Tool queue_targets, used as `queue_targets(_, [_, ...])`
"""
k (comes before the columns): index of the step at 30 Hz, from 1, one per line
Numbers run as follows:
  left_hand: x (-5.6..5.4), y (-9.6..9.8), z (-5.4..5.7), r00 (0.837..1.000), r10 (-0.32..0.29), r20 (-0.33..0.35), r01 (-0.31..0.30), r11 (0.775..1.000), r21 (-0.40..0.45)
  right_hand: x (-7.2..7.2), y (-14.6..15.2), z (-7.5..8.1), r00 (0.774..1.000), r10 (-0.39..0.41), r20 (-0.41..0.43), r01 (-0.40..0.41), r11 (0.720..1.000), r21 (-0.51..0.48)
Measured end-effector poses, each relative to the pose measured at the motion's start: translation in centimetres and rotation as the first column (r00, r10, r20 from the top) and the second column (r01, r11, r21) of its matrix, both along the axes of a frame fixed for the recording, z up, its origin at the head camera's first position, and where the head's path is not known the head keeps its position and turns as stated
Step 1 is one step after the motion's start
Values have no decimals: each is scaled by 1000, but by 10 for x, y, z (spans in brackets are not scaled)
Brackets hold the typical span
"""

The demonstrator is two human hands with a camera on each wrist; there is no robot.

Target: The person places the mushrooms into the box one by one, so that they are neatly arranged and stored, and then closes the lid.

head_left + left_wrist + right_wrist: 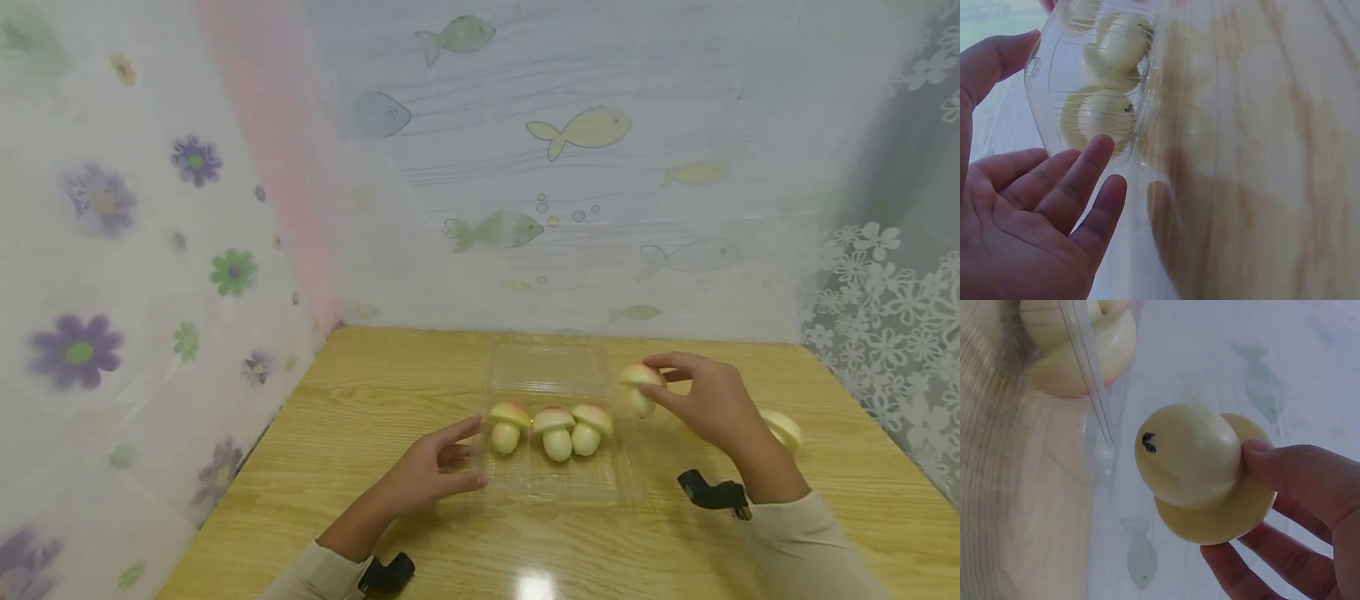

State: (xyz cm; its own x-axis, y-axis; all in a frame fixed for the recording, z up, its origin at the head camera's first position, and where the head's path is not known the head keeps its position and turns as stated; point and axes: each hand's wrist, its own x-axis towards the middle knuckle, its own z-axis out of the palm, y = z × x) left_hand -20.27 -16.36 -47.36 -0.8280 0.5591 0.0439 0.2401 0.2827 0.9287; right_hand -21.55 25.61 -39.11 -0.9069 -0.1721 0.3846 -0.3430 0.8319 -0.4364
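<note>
My right hand (712, 404) holds a toy mushroom (640, 393) by its cap, just off the right side of a clear plastic box (551, 483). In the right wrist view its pale round stem (1188, 456), with a small dark mark, faces the camera, and the thumb presses the cap's edge. Three more mushrooms (557, 433) with reddish-topped caps lie in the box, two of them side by side. My left hand (427, 471) is spread at the box's left side, thumb and fingers loosely extended. In the left wrist view its fingertips reach the clear wall (1038, 75).
The box's clear lid (551, 367) lies folded back toward the wall. Another pale mushroom (782, 429) sits on the wooden table (337, 400), partly hidden behind my right wrist. A fish-patterned sheet (585, 250) rises at the table's back edge, with a flowered one (150, 275) at left.
</note>
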Motion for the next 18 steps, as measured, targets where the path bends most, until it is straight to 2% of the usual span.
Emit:
queue_targets(6, [1,0,1,1000,0,1,0,1000,2,1,-9,2,999,26,-29,-27,1000,-2])
queue_targets(18, [0,1,3,1000,6,-14,-6,1000,-13,2,-32,10,998,54,-15,-55,997,-46])
